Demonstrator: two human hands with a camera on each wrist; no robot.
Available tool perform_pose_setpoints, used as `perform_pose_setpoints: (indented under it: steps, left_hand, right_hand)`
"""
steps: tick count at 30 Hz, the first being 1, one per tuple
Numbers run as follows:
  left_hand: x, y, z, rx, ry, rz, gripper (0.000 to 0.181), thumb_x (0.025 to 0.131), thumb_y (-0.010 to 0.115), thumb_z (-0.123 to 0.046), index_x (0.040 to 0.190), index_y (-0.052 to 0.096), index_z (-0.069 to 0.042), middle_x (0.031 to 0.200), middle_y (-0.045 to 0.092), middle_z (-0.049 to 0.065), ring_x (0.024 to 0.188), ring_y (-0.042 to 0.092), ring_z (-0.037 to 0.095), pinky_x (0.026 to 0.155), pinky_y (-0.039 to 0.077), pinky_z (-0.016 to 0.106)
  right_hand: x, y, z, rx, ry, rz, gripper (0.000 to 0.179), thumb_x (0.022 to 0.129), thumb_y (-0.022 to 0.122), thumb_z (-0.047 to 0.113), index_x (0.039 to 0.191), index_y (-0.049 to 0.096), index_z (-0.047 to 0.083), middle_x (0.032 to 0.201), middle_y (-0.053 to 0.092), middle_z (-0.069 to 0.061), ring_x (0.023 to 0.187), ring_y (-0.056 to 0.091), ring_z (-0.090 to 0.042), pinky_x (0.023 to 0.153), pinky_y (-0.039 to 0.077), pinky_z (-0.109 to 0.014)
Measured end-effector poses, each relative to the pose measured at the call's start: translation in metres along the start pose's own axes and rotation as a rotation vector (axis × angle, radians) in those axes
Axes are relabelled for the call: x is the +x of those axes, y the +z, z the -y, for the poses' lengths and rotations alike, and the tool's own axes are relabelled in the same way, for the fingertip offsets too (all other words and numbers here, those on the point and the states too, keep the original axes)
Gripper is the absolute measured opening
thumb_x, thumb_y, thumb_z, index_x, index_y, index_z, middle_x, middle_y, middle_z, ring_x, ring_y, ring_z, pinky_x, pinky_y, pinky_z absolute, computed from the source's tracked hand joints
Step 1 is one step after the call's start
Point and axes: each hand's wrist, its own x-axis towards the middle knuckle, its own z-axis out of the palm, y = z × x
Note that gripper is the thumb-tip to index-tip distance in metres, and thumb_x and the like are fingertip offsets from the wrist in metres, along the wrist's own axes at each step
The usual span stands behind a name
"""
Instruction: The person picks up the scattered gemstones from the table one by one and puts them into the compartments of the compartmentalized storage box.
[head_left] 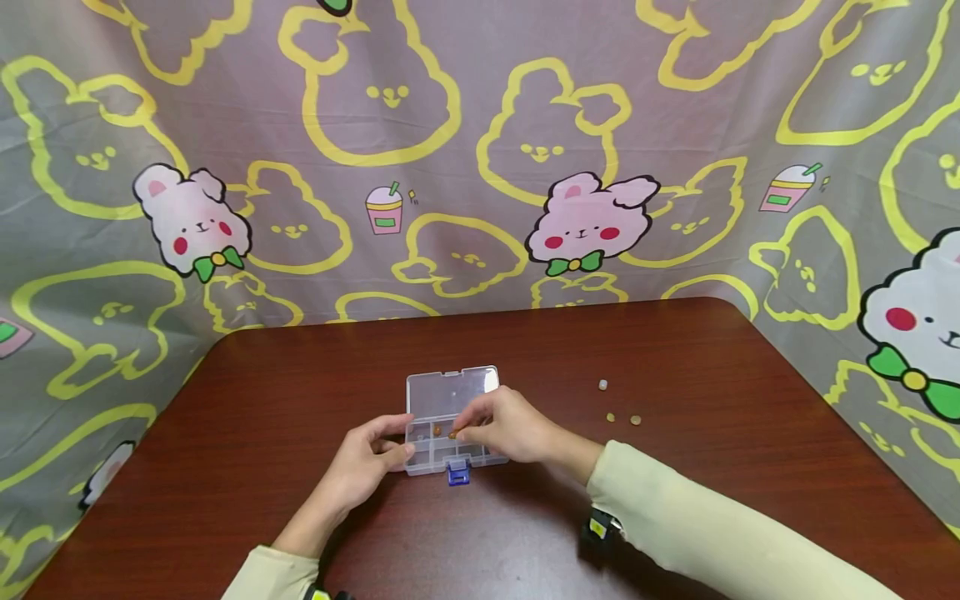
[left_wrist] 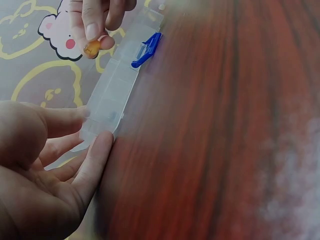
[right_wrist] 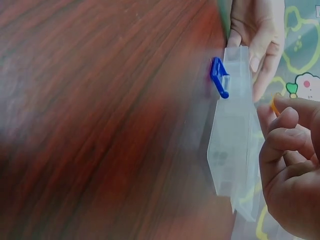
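A clear plastic compartment box (head_left: 420, 468) lies on the table with its lid (head_left: 442, 396) raised at the back and a blue latch (head_left: 458, 473) hanging at the front. My left hand (head_left: 358, 468) holds the box's left end, thumb at the front corner and fingers farther back. Over the middle compartments, my right hand (head_left: 517, 427) pinches a small amber bead (left_wrist: 91, 48) between thumb and finger. Another orange-brown bead (head_left: 437, 430) sits in a back compartment, and something small and clear (head_left: 421, 437) shows in the back left one. The right hand hides part of the box's right side.
Right of the box, a whitish bead (head_left: 603, 385) and two yellowish beads, one small (head_left: 611, 417) and one larger (head_left: 635, 420), lie loose on the dark wooden table (head_left: 300, 392). A patterned cloth (head_left: 465, 150) hangs behind the table and at its sides.
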Motion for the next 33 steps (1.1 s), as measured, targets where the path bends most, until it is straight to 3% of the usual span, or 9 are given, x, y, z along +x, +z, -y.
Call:
perform_pose_setpoints:
  steps: [13, 22, 33]
  left_hand:
    - [0.001, 0.0, 0.002, -0.03, 0.011, 0.022, 0.038, 0.092, 0.065, 0.009, 0.129, 0.062, 0.005, 0.121, 0.065, 0.021, 0.091, 0.067, 0.025, 0.075, 0.058, 0.03]
    - [0.002, -0.001, 0.003, -0.027, 0.04, 0.041, 0.036, 0.093, 0.063, 0.009, 0.129, 0.06, 0.008, 0.114, 0.066, 0.023, 0.088, 0.067, 0.021, 0.075, 0.059, 0.031]
    - [0.003, 0.0, 0.003, -0.031, 0.02, 0.026, 0.035, 0.093, 0.064, 0.009, 0.128, 0.062, 0.006, 0.114, 0.066, 0.02, 0.091, 0.068, 0.025, 0.075, 0.059, 0.032]
  right_hand:
    - [0.009, 0.019, 0.009, 0.058, 0.027, 0.017, 0.005, 0.086, 0.077, 0.001, 0.089, 0.075, 0.003, 0.071, 0.068, 0.001, 0.047, 0.049, -0.005, 0.045, 0.041, -0.019]
    - [0.016, 0.028, 0.011, -0.023, -0.052, 0.023, 0.006, 0.084, 0.077, 0.0, 0.085, 0.074, 0.004, 0.072, 0.069, 0.004, 0.061, 0.056, 0.0, 0.055, 0.045, -0.018]
    - [0.021, 0.03, 0.015, -0.039, -0.059, 0.026, 0.006, 0.085, 0.076, -0.001, 0.086, 0.074, 0.005, 0.072, 0.069, 0.005, 0.065, 0.058, -0.002, 0.056, 0.045, -0.018]
